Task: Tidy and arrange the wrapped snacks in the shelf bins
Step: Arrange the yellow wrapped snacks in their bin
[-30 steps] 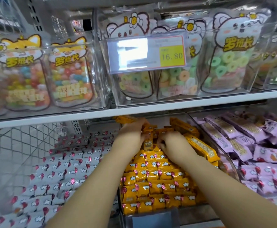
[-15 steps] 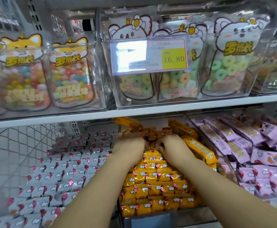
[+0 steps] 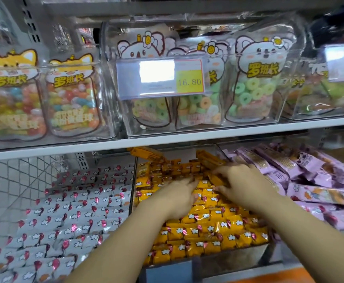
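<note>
Left hand (image 3: 179,198) lies flat, fingers straight, on yellow snacks (image 3: 208,231); right hand (image 3: 242,184) touches them, grip unclear.

head view, close, facing forward-down into shelf bins (image 3: 206,260)

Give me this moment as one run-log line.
step: tidying middle bin | left hand: flat on yellow snacks | right hand: on long orange pack, grip unclear | white snacks, purple snacks: untouched

Bright, even light; glare whitens the price tag (image 3: 156,71); left hand (image 3: 177,199) and right hand (image 3: 242,184) slightly blurred; frame edges bend.
</note>
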`<state>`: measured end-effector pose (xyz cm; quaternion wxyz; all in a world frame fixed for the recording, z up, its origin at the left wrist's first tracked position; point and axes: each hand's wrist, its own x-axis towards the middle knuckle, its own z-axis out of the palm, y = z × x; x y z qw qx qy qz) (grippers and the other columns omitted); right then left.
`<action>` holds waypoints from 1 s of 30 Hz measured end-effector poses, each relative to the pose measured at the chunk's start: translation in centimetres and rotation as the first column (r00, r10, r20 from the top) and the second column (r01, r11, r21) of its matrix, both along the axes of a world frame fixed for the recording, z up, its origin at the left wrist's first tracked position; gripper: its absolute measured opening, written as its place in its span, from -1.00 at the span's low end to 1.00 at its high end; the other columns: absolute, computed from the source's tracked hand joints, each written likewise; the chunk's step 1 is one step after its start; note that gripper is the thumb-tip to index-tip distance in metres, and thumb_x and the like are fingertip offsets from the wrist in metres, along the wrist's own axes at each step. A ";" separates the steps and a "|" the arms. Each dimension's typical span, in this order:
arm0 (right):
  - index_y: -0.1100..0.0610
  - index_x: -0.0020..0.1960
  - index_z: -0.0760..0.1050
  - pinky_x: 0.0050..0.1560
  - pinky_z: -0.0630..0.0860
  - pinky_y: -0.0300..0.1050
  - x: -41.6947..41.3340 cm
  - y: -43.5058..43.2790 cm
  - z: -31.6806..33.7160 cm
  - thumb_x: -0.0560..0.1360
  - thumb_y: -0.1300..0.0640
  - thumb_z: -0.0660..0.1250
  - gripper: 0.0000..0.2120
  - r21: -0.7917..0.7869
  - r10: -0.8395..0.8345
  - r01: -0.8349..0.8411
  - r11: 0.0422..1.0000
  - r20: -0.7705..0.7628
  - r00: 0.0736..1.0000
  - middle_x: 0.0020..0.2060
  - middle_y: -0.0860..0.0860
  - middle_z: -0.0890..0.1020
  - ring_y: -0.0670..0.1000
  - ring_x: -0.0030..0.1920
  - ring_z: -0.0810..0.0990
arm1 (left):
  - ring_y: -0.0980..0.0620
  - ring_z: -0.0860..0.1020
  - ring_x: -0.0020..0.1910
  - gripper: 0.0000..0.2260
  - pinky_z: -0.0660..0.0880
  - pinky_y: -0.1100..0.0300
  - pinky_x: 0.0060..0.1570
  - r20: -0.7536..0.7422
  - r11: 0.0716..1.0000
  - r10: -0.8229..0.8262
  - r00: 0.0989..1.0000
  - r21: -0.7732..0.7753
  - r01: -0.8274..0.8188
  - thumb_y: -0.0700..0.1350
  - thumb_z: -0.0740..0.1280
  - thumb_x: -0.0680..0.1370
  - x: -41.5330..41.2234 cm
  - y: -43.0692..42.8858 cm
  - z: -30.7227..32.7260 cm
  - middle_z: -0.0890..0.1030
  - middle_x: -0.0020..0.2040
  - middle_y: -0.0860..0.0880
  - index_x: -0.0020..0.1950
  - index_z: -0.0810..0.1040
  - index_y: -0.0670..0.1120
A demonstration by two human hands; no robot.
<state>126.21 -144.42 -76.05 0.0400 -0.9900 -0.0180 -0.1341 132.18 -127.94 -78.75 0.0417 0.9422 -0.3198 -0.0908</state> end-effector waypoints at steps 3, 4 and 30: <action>-0.11 0.32 0.41 0.27 0.32 -0.11 -0.6 -0.9 -0.4 0.51 -0.01 0.29 -0.62 0.077 0.016 -0.019 0.997 0.039 0.999 0.23 -0.07 0.54 -0.02 0.21 0.49 | -0.01 -0.04 0.54 -0.51 -0.12 -0.04 0.47 0.027 0.991 0.073 0.997 0.112 -0.075 0.12 -0.06 0.66 0.1 -0.2 -0.6 -0.01 0.57 0.04 0.56 -0.03 0.04; -0.08 0.31 0.43 0.20 0.37 -0.15 -0.7 -1.2 -0.4 0.50 0.01 0.30 -0.62 0.141 0.016 -0.025 0.990 0.066 0.998 0.20 -0.05 0.56 -0.01 0.17 0.52 | -0.01 -0.04 0.54 -0.51 -0.13 -0.05 0.47 0.039 0.987 0.087 0.995 0.132 -0.092 0.14 -0.08 0.65 0.1 -0.2 -0.7 -0.01 0.57 0.04 0.56 -0.03 0.04; 0.02 0.18 0.51 -0.09 0.55 -0.14 -4.5 -4.7 -1.3 0.50 0.08 0.35 -0.74 0.828 -0.194 0.002 0.561 0.128 0.973 -0.09 -0.09 0.63 -0.05 -0.13 0.61 | -0.05 0.50 0.18 -0.64 0.49 0.01 0.15 0.191 0.959 0.139 0.972 -0.273 -0.083 -0.06 0.12 0.63 -0.2 -5.4 1.1 0.34 0.40 -0.02 0.43 0.28 0.08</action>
